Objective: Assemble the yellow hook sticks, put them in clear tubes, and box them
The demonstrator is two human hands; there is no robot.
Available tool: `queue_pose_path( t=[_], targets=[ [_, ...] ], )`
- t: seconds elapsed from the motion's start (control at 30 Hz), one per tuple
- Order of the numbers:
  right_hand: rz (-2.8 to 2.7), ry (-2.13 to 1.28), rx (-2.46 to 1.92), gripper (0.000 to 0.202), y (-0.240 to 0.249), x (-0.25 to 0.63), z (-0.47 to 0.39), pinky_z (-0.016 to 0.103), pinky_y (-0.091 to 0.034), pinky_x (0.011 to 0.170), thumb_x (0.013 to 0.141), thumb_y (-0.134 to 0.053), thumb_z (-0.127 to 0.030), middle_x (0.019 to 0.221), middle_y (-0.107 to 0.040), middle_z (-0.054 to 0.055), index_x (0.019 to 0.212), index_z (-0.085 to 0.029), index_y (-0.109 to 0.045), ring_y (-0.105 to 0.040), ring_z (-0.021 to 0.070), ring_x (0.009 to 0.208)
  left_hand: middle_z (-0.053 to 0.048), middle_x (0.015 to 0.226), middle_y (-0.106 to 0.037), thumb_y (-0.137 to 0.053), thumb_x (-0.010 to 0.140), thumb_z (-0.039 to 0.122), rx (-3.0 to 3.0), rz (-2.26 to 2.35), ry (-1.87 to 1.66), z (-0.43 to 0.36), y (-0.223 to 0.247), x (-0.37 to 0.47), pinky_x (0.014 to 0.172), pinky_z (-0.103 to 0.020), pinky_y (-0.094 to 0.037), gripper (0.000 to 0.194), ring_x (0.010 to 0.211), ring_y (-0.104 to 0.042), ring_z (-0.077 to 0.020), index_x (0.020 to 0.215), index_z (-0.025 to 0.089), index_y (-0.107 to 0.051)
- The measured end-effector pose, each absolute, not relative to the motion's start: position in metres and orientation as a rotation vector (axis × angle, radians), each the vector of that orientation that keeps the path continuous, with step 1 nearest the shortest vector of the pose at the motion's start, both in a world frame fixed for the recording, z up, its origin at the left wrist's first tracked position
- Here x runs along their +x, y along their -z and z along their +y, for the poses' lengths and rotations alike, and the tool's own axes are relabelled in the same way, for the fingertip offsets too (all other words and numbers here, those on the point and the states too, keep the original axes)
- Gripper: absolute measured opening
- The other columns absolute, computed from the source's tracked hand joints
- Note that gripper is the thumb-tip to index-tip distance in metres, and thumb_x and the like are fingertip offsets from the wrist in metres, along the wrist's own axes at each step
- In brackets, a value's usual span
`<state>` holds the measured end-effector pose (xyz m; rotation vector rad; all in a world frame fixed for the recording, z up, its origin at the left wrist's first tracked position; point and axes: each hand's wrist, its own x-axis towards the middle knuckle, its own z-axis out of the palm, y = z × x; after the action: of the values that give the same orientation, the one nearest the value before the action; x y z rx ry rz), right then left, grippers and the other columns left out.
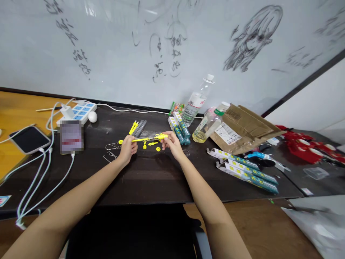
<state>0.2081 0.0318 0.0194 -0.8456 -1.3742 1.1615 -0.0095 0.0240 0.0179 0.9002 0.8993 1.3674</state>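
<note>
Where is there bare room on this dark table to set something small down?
The dark tabletop is bare between the left forearm and right forearm, up toward the small yellow parts. Another patch lies between the right forearm and the nearer boxes. Crowded: beyond the right hand, where more boxes, plastic bottles and a cardboard package cluster.

Head-height view, facing forward, tilted down over dark desk (159, 183)
</note>
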Motion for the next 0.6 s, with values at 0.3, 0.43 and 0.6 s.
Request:
queue_pose_path(
  t=[0.3,0.43,0.6],
  targets=[
    [-1.196,-1.188,-0.802,0.035,-0.022,0.214,0.036,0.02,-0.048,0.044,0.075,-0.067,-0.045,0.055,-0.054,-0.008,0.094,-0.019,-0.053,-0.046,0.0061,0.044,0.003,0.061,-0.063,-0.059,0.079,0.041,1.268,0.917,-1.195,0.026,-0.021,-0.015,0.042,-0.017,-0.038,0.03,0.041,-0.048,-0.0062,0.095,0.019,-0.05],
    [-1.152,-1.197,-0.789,0.033,-0.024,0.214,0.036,0.019,-0.048,0.043,0.076,-0.067,-0.047,0.054,-0.053,-0.008,0.085,-0.02,-0.049,-0.044,0.0059,0.043,-0.005,0.074,-0.07,-0.063,0.078,0.042,1.452,0.901,-1.115,0.027,-0.023,-0.019,0.052,-0.021,-0.046,0.044,0.051,-0.055,-0.0083,0.111,0.013,-0.057],
    [-1.145,-1.179,-0.796,0.034,-0.025,0.215,0.036,0.019,-0.047,0.043,0.076,-0.066,-0.049,0.054,-0.052,-0.008,0.082,-0.021,-0.047,-0.045,0.006,0.043,-0.009,0.084,-0.073,-0.064,0.077,0.042,1.624,0.916,-0.997,0.027,-0.021,-0.021,0.059,-0.025,-0.05,0.047,0.057,-0.058,-0.0105,0.113,0.012,-0.06]
  ],
)
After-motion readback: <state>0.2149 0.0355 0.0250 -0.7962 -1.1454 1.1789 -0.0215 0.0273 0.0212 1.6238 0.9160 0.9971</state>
